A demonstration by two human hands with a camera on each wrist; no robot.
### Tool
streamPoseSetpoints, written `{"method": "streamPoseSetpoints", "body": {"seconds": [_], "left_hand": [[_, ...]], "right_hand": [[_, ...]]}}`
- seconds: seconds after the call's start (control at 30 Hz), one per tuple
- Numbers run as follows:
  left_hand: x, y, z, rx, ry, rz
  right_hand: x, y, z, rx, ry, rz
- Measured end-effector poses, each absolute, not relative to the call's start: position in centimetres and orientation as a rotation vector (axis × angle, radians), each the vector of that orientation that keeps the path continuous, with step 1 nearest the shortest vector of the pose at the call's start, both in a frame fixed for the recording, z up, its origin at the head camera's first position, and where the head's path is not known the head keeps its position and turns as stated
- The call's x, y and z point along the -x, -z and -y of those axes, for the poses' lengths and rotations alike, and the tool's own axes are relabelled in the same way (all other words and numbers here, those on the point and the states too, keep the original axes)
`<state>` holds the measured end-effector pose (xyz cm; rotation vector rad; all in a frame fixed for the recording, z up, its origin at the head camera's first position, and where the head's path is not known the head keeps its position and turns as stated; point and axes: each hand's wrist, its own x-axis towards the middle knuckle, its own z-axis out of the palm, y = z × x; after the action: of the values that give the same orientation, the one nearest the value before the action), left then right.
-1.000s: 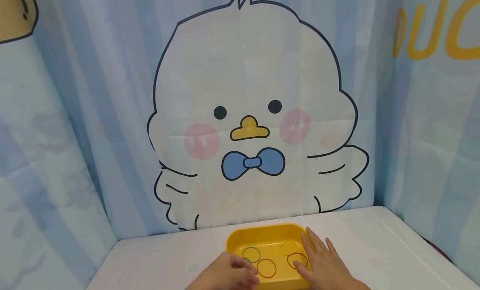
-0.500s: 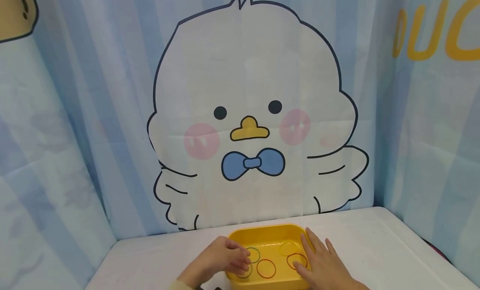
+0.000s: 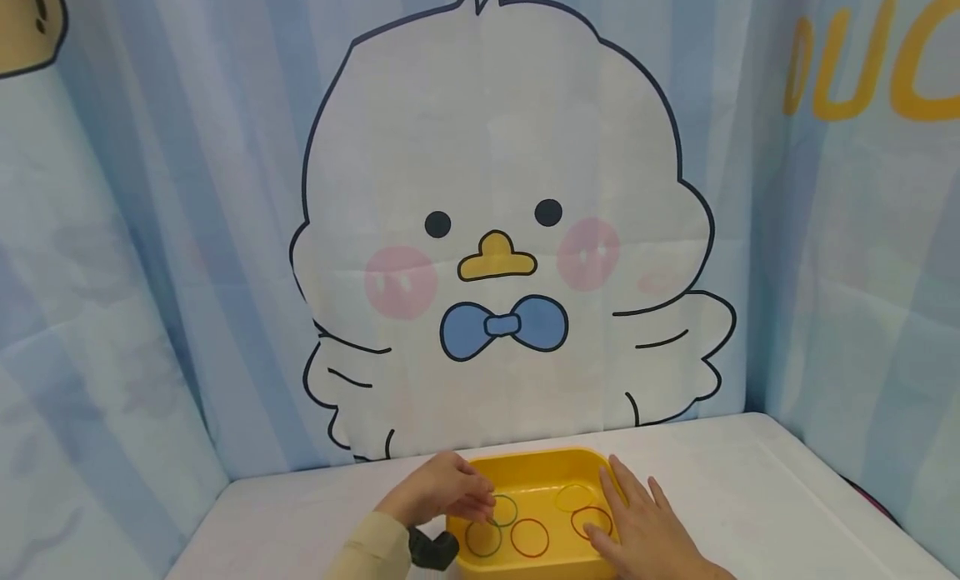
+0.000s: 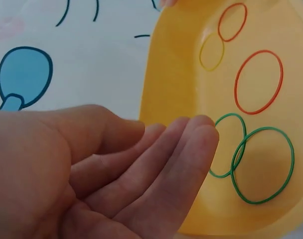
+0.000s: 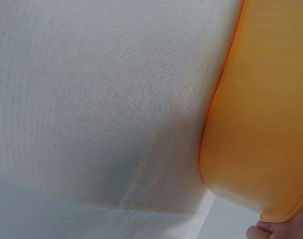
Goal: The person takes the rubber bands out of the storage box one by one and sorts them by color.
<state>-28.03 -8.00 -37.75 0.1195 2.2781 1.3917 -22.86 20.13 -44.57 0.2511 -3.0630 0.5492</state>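
A yellow tray (image 3: 540, 573) stands on the table with several thin rubber bands lying flat inside. Two green bands, one nearer (image 4: 293, 154) and one farther (image 4: 230, 114), overlap in the left wrist view. A red band (image 4: 235, 92) lies mid-tray; another red band (image 3: 592, 507) and a yellow band (image 3: 557, 498) lie at the right. My left hand (image 3: 450, 490) hovers at the tray's left rim, fingers loosely bent and thumb apart, holding nothing. My right hand (image 3: 645, 522) rests spread on the right rim, its thumb reaching inside over the red band.
White cloth covers the table (image 3: 750, 480). Behind it hangs a curtain (image 3: 495, 147) with a printed duck, and striped curtains close off both sides. A dark object (image 3: 433, 551) sits by my left sleeve (image 3: 375, 547).
My left hand has moved left and back from the tray's front-left part, uncovering the nearer green rubber band. My right hand has stayed on the right rim.
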Motion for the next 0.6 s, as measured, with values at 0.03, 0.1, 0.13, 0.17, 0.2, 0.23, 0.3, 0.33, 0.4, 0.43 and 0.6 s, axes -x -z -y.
{"method": "streamPoseSetpoints", "body": {"seconds": [0.03,0.1,0.13,0.17,0.2,0.23,0.3,0.33,0.4,0.43,0.6], "left_hand": [[28.1,37.8,7.9,-0.106,-1.387,-2.289],[28.2,37.7,7.7,-0.084,-1.379,-2.302],[28.2,37.8,7.6,-0.075,-1.373,-2.308],[28.1,37.8,7.5,-0.070,-1.367,-2.312],[28.1,37.9,7.4,-0.063,-1.354,-2.323],[28.0,38.0,7.3,-0.059,-1.342,-2.333],[27.9,38.3,7.0,-0.049,-1.315,-2.353],[27.8,38.4,6.8,-0.049,-1.295,-2.366],[27.7,38.7,6.4,-0.036,-1.252,-2.385],[27.6,38.8,6.2,-0.031,-1.235,-2.386],[27.7,39.3,5.5,-0.015,-1.157,-2.371]], "right_hand": [[22.8,44.6,-20.1,-0.252,-0.546,3.061],[22.9,44.6,-20.2,-0.258,-0.544,3.055],[22.9,44.6,-20.2,-0.260,-0.542,3.052],[22.9,44.6,-20.2,-0.263,-0.542,3.049],[22.9,44.6,-20.2,-0.265,-0.542,3.046],[22.9,44.6,-20.2,-0.266,-0.543,3.043],[22.9,44.6,-20.3,-0.273,-0.543,3.037],[22.8,44.6,-20.3,-0.276,-0.542,3.034],[22.8,44.6,-20.4,-0.277,-0.537,3.032],[22.8,44.6,-20.4,-0.277,-0.537,3.033],[22.8,44.7,-20.4,-0.279,-0.548,3.038]]}}
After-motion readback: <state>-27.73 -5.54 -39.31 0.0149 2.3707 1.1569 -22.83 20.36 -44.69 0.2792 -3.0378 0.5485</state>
